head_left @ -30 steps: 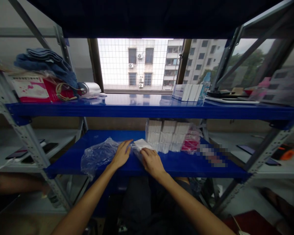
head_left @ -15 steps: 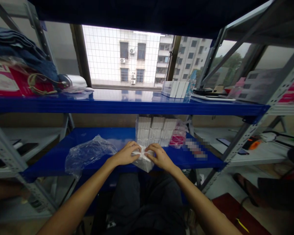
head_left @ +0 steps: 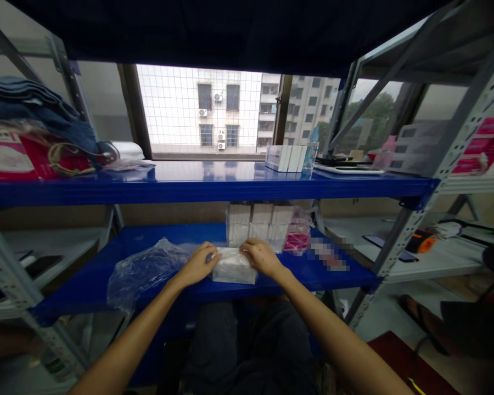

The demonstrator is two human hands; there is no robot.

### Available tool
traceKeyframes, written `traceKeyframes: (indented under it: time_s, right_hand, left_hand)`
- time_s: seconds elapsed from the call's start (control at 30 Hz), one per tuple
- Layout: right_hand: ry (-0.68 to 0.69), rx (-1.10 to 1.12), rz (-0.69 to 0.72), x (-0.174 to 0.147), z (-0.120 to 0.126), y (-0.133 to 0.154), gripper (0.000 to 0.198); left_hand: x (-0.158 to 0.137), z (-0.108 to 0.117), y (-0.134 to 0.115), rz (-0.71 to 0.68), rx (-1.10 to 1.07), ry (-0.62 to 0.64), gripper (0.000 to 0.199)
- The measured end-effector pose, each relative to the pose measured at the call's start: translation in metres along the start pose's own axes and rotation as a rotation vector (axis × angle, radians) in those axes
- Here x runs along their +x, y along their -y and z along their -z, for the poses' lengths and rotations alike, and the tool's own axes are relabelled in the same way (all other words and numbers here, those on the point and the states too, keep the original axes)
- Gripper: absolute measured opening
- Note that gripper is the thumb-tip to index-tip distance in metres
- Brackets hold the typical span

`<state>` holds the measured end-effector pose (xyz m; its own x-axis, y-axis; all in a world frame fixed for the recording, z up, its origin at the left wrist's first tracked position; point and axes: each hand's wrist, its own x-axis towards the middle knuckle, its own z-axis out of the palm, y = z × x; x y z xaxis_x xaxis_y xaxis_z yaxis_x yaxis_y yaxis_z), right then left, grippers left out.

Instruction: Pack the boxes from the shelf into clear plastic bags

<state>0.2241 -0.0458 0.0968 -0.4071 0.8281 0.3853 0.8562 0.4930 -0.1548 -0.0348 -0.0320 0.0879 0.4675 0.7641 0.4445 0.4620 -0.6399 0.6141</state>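
Between my two hands a white block-shaped pack [head_left: 234,267] in clear, shiny wrap sits on the lower blue shelf near its front edge. My left hand [head_left: 198,265] is closed on the pack's left end, with thumb and fingers at its top corner. My right hand [head_left: 262,257] has its fingers bent over the upper right corner, gripping there. What is inside the wrap is hard to make out. Just behind stand stacked white packs [head_left: 260,224] in clear plastic. A crumpled clear plastic bag [head_left: 148,269] lies left of my left hand.
Pink packets [head_left: 297,241] in plastic stand right of the stack, beside a blurred-out patch. The upper blue shelf [head_left: 197,189] overhangs the back, carrying white boxes [head_left: 285,159] and a blue bottle [head_left: 312,148]. Metal posts [head_left: 407,230] flank the shelf. A person's sandalled foot [head_left: 422,321] shows at lower right.
The pack has gone from tilted, corner toward me, to lying level and squared to the shelf edge. My hands have moved from its top middle out to its ends.
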Motion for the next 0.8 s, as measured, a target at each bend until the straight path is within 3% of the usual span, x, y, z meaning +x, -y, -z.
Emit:
traceKeyframes:
  time_s: [0.17,0.3,0.43,0.5,0.57,0.67,0.8]
  right_hand:
    - [-0.101,0.333,0.109,0.01,0.003,0.012,0.041]
    - [-0.017,0.511,0.149,0.011,0.021,0.026,0.028]
    - [0.146,0.454,0.135,0.013,0.04,0.024,0.035]
    - [0.196,0.316,0.163,0.014,0.044,0.018,0.025]
    - [0.249,0.139,0.162,0.014,0.044,0.01,0.029]
    - [0.279,-0.079,0.098,0.011,0.041,0.001,0.039]
    - [0.277,-0.2,0.032,0.012,0.045,0.002,0.047]
  left_hand:
    - [0.017,0.008,-0.013,0.131,-0.385,-0.165,0.042]
    - [0.026,0.016,-0.038,0.065,-0.5,-0.122,0.05]
    - [0.027,0.02,-0.059,0.013,-0.1,0.025,0.045]
    - [0.026,0.018,-0.063,-0.011,0.213,0.137,0.031]
    - [0.024,0.016,-0.064,-0.005,0.468,0.222,0.018]
    - [0.023,0.012,-0.059,0.05,0.62,0.224,0.003]
    - [0.022,0.014,-0.054,0.1,0.622,0.162,0.038]
